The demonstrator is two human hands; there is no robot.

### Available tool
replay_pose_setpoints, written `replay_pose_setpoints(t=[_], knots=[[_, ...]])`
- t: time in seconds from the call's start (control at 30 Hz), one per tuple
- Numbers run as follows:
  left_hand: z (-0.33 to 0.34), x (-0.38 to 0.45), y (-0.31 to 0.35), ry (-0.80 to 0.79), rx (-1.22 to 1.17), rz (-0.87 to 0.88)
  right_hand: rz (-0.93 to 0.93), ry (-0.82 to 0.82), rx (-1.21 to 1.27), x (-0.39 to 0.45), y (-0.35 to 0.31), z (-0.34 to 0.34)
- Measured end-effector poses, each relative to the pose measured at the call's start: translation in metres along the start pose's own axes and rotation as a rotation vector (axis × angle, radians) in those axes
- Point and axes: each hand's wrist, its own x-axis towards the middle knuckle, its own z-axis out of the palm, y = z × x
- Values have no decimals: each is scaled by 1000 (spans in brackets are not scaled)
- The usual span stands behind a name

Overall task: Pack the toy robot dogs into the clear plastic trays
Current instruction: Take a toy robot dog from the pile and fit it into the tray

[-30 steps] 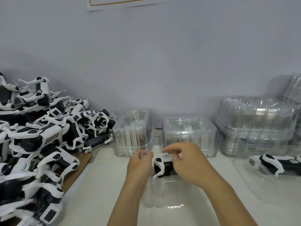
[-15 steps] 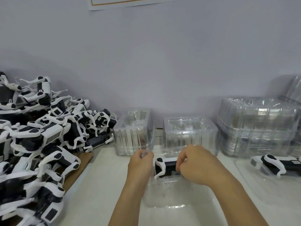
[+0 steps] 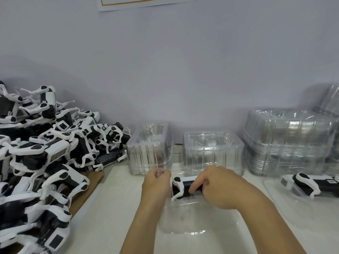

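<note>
**Dog being seated in clear tray, both hands on it**

L to R:

Pile of toy robot dogs (image 3: 42, 162), black/white, heaped at 9 o'clock on the tabletop (image 3: 113, 208), part of it on brown cardboard (image 3: 86, 191). Prob. the unpacked stock, kept within reach of the left side.

Left hand (image 3: 156, 184): fingers curled, pinching the clear tray (image 3: 181, 217) at its far-left edge/corner, something clear shows between thumb and fingers. Judged reason: holds the flimsy plastic steady (or spreads it) so the dog can go in.

Toy robot dog (image 3: 181, 187) lies between the two hands, on its side, white leg w/ black joint facing up. It sits at the far (12 o'clock) end of the tray, at 3 o'clock of the left hand, touching the right hand.

Right hand (image 3: 218, 187): over the dog's right half, index finger extended and pressing down-left on the black body, other fingers curled; whether they wrap the body can't tell. Looks like pushing the dog down into the moulded pocket.

Behind the hands, 12 o'clock: two empty clear trays (image 3: 152, 147), standing by the wall. At 2 o'clock a stack of clear trays (image 3: 286, 140), supply likely. At 3 o'clock a second robot dog (image 3: 310, 184) lies in another flat clear tray (image 3: 293, 213), apparently already packed, well apart from the hands.

Step judged: seating not finished.
</note>
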Motion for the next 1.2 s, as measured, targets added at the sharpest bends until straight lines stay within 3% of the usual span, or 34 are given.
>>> replay_pose_setpoints(t=[0.3,0.83,1.03,1.2], knots=[[0,-1,-1,-12,-6,-2,11,-46,-197,-1,-9,5],[-1,0,0,-23,8,2,2,103,-50,6,2,12],[0,-3,2,-27,-16,7,-78,366,214,15,6,18],[0,-5,2,-43,-31,5,-105,324,79,17,4,30]])
